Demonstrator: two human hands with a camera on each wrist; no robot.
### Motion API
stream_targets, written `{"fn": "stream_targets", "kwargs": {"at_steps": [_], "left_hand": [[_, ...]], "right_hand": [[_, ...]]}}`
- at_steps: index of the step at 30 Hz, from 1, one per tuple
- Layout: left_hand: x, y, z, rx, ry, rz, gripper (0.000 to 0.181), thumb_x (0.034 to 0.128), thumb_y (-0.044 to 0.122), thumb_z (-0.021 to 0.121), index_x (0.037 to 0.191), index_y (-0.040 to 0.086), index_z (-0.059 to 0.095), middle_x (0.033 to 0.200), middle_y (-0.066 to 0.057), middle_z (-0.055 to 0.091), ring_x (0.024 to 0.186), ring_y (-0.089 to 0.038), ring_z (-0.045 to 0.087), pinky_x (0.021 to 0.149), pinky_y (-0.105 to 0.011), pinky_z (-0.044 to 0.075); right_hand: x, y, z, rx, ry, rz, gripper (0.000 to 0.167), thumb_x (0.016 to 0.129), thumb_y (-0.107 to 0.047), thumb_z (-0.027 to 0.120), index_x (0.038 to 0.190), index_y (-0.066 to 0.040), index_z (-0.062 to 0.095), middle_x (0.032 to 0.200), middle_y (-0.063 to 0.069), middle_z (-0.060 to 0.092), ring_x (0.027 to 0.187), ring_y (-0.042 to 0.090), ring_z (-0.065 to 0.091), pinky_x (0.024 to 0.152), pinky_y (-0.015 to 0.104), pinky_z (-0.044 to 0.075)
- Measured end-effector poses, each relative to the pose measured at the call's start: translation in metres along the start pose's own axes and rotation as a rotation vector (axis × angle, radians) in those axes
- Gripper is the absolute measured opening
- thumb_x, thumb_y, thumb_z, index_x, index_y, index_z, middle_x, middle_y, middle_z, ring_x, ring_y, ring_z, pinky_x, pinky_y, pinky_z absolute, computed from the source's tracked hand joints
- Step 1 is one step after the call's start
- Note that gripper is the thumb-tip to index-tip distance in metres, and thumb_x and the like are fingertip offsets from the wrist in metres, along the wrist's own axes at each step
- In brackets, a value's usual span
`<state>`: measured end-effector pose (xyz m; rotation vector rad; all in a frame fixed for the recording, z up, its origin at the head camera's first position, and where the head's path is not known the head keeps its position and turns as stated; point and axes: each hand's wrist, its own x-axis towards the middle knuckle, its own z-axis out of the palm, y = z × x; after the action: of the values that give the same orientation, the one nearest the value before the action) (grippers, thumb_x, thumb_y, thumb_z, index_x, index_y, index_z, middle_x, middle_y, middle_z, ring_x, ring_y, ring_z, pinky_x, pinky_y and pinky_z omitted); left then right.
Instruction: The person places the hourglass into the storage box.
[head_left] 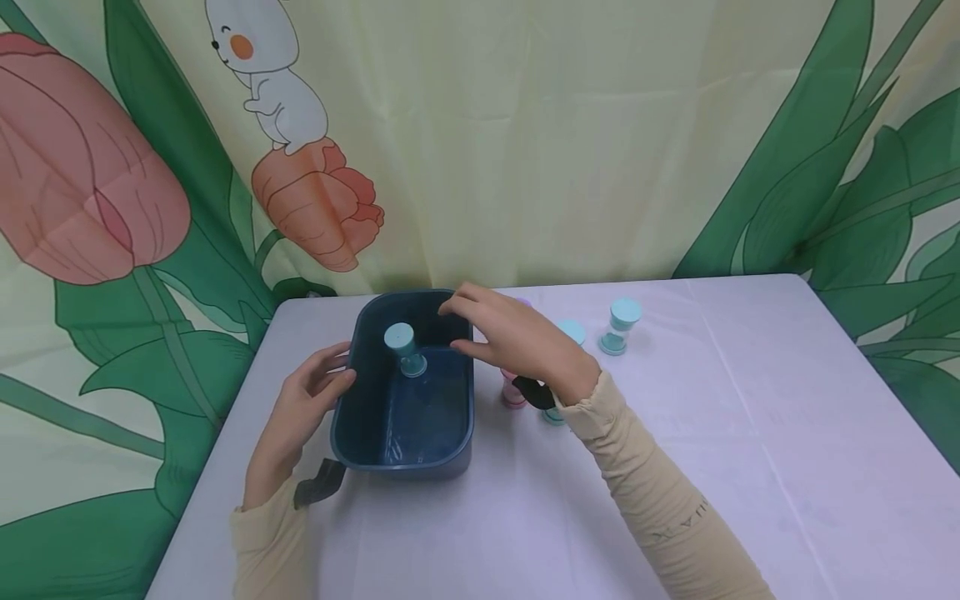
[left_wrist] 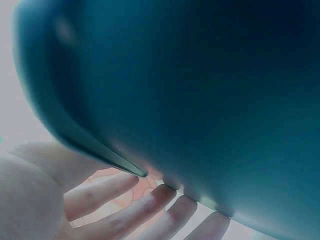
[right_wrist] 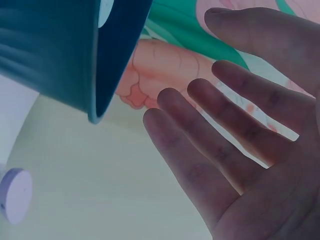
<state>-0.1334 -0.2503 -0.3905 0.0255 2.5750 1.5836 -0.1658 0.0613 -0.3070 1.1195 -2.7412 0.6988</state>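
A dark blue bin (head_left: 427,425) stands on the table, with a teal-capped hourglass (head_left: 406,350) inside, leaning a little. At its left side is my left hand (head_left: 300,408), fingers relaxed; in the left wrist view the fingertips of this hand (left_wrist: 135,210) touch the bin's wall (left_wrist: 200,125). My right hand (head_left: 517,333) hovers at the bin's right rim, holding nothing. The right wrist view shows this hand (right_wrist: 240,145) with fingers spread, beside the bin (right_wrist: 50,55). Under the right forearm, a pink hourglass (head_left: 513,393) and a teal one (head_left: 572,331) are partly hidden.
Another teal hourglass (head_left: 619,325) stands upright right of the right hand. The white-covered table (head_left: 690,467) reaches back to a printed curtain (head_left: 525,167). A pale purple cap (right_wrist: 16,195) shows in the right wrist view.
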Motion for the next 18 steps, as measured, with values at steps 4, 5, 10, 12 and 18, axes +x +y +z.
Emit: {"fn": "stream_targets", "kwargs": {"at_steps": [4, 5, 10, 12, 18], "left_hand": [[0.0, 0.0, 0.0, -0.001, -0.001, 0.001, 0.063, 0.0983, 0.043, 0.06, 0.152, 0.017, 0.039, 0.151, -0.014, 0.046, 0.134, -0.036, 0.049, 0.103, -0.058, 0.044], [0.0, 0.0, 0.0, -0.001, -0.003, 0.002, 0.063, 0.0984, 0.043, 0.06, 0.152, 0.017, 0.039, 0.151, -0.015, 0.045, 0.134, -0.036, 0.049, 0.103, -0.058, 0.044], [0.001, 0.0, 0.0, 0.004, -0.003, 0.006, 0.063, 0.0983, 0.043, 0.06, 0.152, 0.017, 0.039, 0.151, -0.015, 0.045, 0.135, -0.036, 0.049, 0.104, -0.059, 0.044], [0.001, -0.001, 0.0, 0.006, 0.0, 0.006, 0.063, 0.0982, 0.043, 0.06, 0.152, 0.017, 0.039, 0.151, -0.015, 0.045, 0.134, -0.037, 0.049, 0.103, -0.059, 0.044], [0.001, -0.001, -0.001, 0.005, 0.001, 0.006, 0.062, 0.0985, 0.042, 0.06, 0.151, 0.017, 0.039, 0.15, -0.015, 0.046, 0.134, -0.037, 0.049, 0.103, -0.059, 0.044]], "right_hand": [[-0.008, 0.004, 0.001, 0.013, 0.008, 0.016, 0.039, 0.091, -0.02, 0.073, 0.127, -0.007, 0.063, 0.122, 0.006, 0.06, 0.1, 0.016, 0.062, 0.09, 0.031, 0.053], [-0.01, 0.005, 0.001, 0.014, 0.008, 0.019, 0.04, 0.091, -0.019, 0.073, 0.127, -0.006, 0.063, 0.122, 0.007, 0.061, 0.101, 0.017, 0.062, 0.091, 0.031, 0.053], [-0.02, 0.01, 0.002, 0.015, 0.012, 0.032, 0.04, 0.09, -0.016, 0.074, 0.126, -0.005, 0.063, 0.121, 0.006, 0.061, 0.104, 0.017, 0.061, 0.092, 0.031, 0.054], [-0.024, 0.012, 0.003, 0.021, 0.021, 0.034, 0.039, 0.089, -0.015, 0.075, 0.126, -0.006, 0.063, 0.121, 0.004, 0.061, 0.104, 0.016, 0.06, 0.09, 0.03, 0.054], [-0.034, 0.019, 0.005, 0.04, 0.033, 0.047, 0.038, 0.09, -0.015, 0.074, 0.126, -0.007, 0.063, 0.121, 0.003, 0.061, 0.1, 0.016, 0.06, 0.088, 0.03, 0.054]]}}
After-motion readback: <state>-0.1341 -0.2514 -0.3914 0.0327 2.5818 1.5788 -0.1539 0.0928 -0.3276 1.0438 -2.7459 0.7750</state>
